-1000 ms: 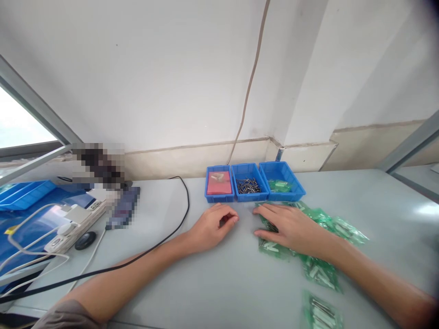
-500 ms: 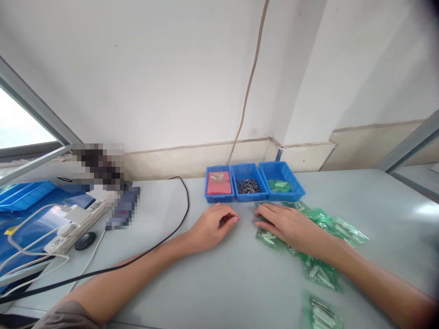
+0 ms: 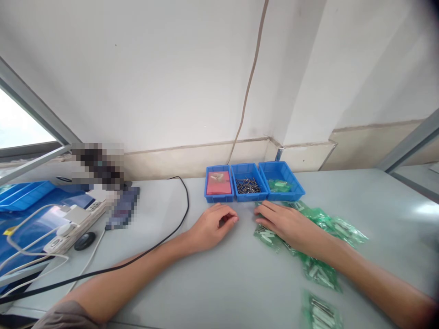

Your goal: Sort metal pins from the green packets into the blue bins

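Observation:
My left hand (image 3: 213, 227) rests on its side on the tabletop, fingers curled in and the thumb close to the index finger. Nothing shows in the gap between them. My right hand (image 3: 284, 222) lies palm down over several green plastic bags, its fingers stretched forward and left. Under its thumb side a green bag (image 3: 265, 237) with pale pieces inside sticks out; whether the fingers touch it is partly hidden. More green bags (image 3: 320, 217) spread behind the wrist. Another bag (image 3: 318, 274) lies under the forearm, and one with long metal pieces (image 3: 321, 313) lies nearer the front.
Three blue bins stand by the wall: a left bin (image 3: 219, 199) holding a red pack, a middle bin (image 3: 252, 197) of metal screws, a right bin (image 3: 297, 189) with a green bag. A black cable (image 3: 161, 242) crosses my left forearm. A power strip (image 3: 60, 242) and mouse (image 3: 84, 241) lie left.
My right hand has shifted slightly, with its fingers a little further forward. The bag by its thumb has moved slightly left. My left hand has stayed in place.

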A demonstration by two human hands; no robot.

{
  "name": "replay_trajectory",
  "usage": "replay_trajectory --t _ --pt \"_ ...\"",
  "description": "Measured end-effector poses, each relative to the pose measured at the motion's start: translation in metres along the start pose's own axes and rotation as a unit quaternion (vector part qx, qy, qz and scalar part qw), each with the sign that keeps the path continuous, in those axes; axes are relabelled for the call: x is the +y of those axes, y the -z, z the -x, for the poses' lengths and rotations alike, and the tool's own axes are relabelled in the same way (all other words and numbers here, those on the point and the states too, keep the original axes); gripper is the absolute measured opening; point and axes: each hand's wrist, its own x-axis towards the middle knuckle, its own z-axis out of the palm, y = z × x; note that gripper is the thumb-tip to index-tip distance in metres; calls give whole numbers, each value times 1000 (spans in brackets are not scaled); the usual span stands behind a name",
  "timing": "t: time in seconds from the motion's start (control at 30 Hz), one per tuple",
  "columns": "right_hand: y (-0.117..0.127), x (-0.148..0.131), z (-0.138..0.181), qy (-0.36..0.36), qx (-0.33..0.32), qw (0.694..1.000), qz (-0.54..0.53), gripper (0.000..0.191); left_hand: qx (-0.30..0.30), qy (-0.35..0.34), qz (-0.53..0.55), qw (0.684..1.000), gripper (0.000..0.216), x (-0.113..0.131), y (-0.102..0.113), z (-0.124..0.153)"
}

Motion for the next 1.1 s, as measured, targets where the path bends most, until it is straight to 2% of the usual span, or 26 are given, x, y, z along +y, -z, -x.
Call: replay_trajectory --t 0.2,0.47,0.57,0.83,1.1 --pt "3 -2 0 6 2 1000 21 28 -1 -4 -2 1000 19 -1 0 0" --pt "17 -9 3 6 8 990 142 48 5 -13 -5 1000 18 0 0 1" --pt "18 -11 5 -7 7 986 167 48 4 -11 -4 1000 18 -1 0 1" --pt "16 -18 3 -15 -21 994 108 38 6 -13 -3 1000 16 -1 0 1" --pt "11 -17 4 -40 -18 997 58 36 8 -13 -3 1000 17 -1 0 1"
